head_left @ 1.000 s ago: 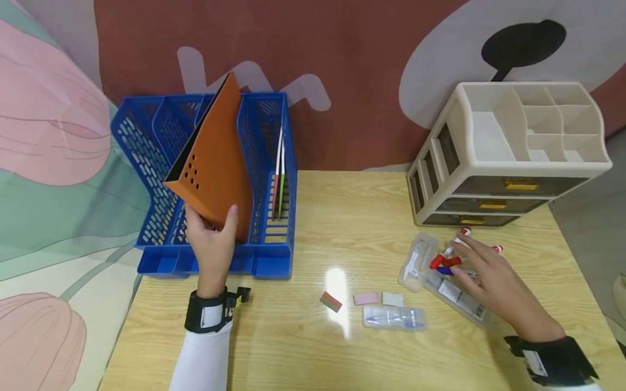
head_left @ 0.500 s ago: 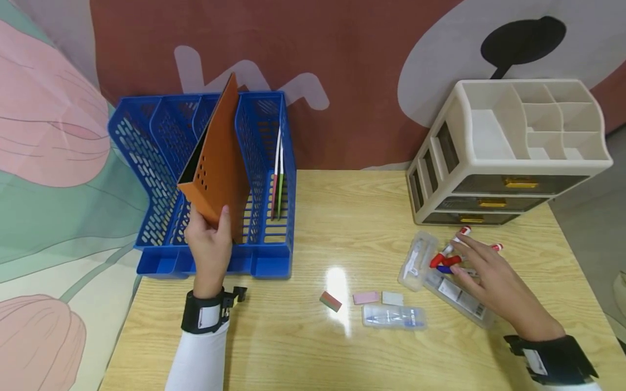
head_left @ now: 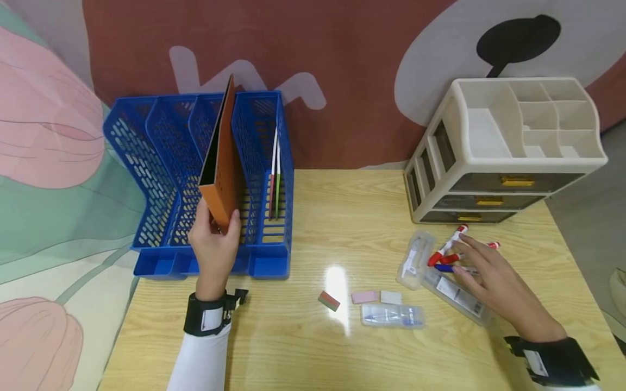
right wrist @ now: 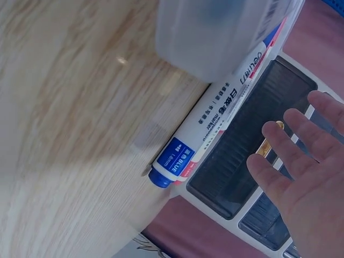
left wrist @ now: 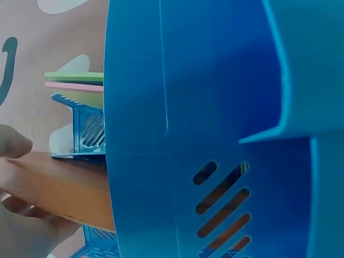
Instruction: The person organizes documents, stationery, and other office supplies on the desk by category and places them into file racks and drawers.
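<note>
My left hand (head_left: pixel 214 247) grips the lower front end of an orange file folder (head_left: pixel 226 190), thumb on its right side and fingers on its left. The folder stands nearly upright in a compartment of the blue file rack (head_left: pixel 269 266), showing a black inside. In the left wrist view the rack's wall (left wrist: pixel 140 107) partly hides the folder (left wrist: pixel 64 188). My right hand (head_left: pixel 494 279) lies over several whiteboard markers, fingers extended; whether it touches them I cannot tell. They include a red-capped marker (head_left: pixel 446 247) and a blue marker (right wrist: pixel 199 129).
Two thin folders (head_left: pixel 276 190) stand in the rack's right compartment. A cream drawer organizer (head_left: pixel 432 179) stands at the back right. Clear plastic cases (head_left: pixel 415 260) lie near the markers. Erasers (head_left: pixel 364 297), another clear case (head_left: pixel 393 315) and a red-green block (head_left: pixel 329 301) lie mid-table.
My left hand has turned the folder more upright and swung its front end to the right. The right hand has stayed in place over the markers.
</note>
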`<state>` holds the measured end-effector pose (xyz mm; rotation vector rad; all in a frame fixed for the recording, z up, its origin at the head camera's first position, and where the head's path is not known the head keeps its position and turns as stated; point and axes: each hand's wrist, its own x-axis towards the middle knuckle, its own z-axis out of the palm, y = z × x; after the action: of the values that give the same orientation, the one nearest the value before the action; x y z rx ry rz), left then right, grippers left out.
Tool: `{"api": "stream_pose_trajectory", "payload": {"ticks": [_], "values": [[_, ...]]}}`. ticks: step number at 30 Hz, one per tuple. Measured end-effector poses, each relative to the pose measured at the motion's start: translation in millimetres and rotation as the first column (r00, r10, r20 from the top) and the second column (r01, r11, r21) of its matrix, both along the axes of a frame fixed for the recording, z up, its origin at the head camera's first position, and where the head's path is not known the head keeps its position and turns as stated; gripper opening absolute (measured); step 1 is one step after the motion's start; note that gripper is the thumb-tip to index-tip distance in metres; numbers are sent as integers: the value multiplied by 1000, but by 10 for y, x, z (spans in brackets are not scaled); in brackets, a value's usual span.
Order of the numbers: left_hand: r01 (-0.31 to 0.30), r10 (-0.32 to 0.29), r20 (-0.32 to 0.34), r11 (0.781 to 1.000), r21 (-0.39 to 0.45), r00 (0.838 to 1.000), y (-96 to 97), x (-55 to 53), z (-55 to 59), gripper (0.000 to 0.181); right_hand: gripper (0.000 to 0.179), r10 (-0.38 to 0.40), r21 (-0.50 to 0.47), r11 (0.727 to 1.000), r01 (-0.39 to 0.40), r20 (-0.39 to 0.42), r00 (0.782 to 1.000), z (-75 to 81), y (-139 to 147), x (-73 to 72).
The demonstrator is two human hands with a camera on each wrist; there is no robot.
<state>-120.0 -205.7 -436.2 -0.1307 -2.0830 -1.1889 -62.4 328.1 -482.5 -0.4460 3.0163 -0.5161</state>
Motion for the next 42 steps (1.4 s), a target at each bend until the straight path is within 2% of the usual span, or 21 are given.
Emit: {"api": "stream_pose_trajectory", "payload": {"ticks": [4,6,8,10,13,16,18,20,22,25,27,28,29,31,32,33,34,36,38,40,42], "values": [[0,0,-18,1000,14,1000,21,22,3,58,59,-6,-2,1000,6,-4,1000,-1,16,0],[-7,10,-74,999,34,997,43,49,9,63,59,-11,3,1000,11,-3,1000,4,21,0],[-17,27,-170,998,63,985,80,83,25,63,59,-16,5,1000,16,2,1000,4,28,1],[-21,46,-296,996,89,954,135,122,63,59,59,-20,5,1000,20,-5,1000,2,43,2],[-48,78,-460,996,76,885,253,184,158,50,58,-26,-9,1000,26,-26,999,-8,84,11],[-91,97,-572,995,40,814,394,259,258,41,60,-28,-23,999,27,-46,999,-28,134,13],[-110,93,-614,994,9,784,471,305,299,36,63,-34,-33,999,33,-36,999,-46,167,-1],[-109,63,-641,994,-32,765,529,345,309,32,66,-34,-45,998,33,-21,999,-71,209,-21],[-94,22,-655,993,-75,755,584,369,297,29,72,-34,-58,998,34,2,999,-91,250,-36],[-45,-77,-661,985,-166,746,668,388,239,25,87,-17,-73,997,20,41,999,-115,298,-52],[11,-166,-637,971,-240,752,722,392,191,24,98,-1,-95,995,7,71,997,-128,309,-55],[52,-226,-606,955,-291,762,745,401,167,24,104,7,-99,995,2,90,996,-133,309,-56],[108,-294,-551,933,-344,781,761,412,132,25,108,20,-108,994,-9,102,995,-143,311,-57],[253,-432,-386,865,-434,815,793,439,67,30,116,44,-111,993,-30,121,992,-161,310,-45],[328,-490,-285,822,-466,824,811,457,34,34,118,56,-108,993,-42,126,990,-173,309,-39],[402,-537,-177,777,-485,825,831,476,-1,40,120,69,-99,993,-57,128,989,-186,309,-30],[469,-571,-69,732,-494,818,852,494,-37,46,121,86,-86,993,-76,122,989,-203,310,-23],[579,-609,119,649,-494,784,904,525,-109,60,122,116,-57,992,-110,103,988,-232,314,-10],[660,-620,271,569,-491,736,958,552,-180,72,121,139,-40,990,-136,85,987,-261,320,-3],[733,-616,406,495,-468,675,1015,578,-244,81,119,155,-28,988,-154,67,986,-288,328,-3],[804,-608,527,424,-416,594,1073,599,-307,86,117,162,-18,987,-161,55,985,-312,336,-8]]}}
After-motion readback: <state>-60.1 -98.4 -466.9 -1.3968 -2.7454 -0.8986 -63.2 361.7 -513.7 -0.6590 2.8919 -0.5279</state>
